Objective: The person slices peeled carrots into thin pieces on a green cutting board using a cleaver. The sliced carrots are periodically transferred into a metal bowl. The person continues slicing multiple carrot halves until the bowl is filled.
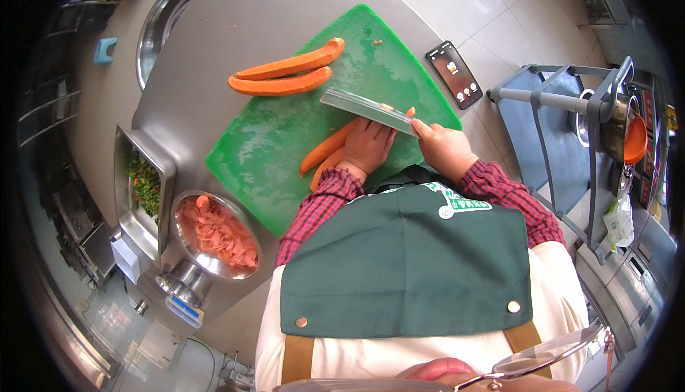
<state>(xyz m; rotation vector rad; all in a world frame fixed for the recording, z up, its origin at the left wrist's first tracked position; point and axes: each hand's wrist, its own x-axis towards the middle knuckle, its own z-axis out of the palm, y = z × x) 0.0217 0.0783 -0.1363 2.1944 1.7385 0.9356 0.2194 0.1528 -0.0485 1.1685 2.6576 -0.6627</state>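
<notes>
On a green cutting board (267,140), my left hand (369,145) presses down on two peeled carrots (327,148) lying side by side. My right hand (443,148) grips a cleaver (369,111), its broad blade running across just beyond my left fingertips. Small carrot pieces (411,111) show at the blade's far side. The carrots' ends under the blade are hidden by the knife and my fingers. Farther up, two more long peeled carrots (283,73) lie together, partly over the board's edge. A tiny orange scrap (377,42) rests near the far corner.
A steel bowl (251,215) of pink-orange slices stands left of the board. Beside it is a steel pan (166,178) with chopped greens (143,183). A smartphone (455,75) lies at the table's right edge. A grey cart (556,100) with pots stands to the right.
</notes>
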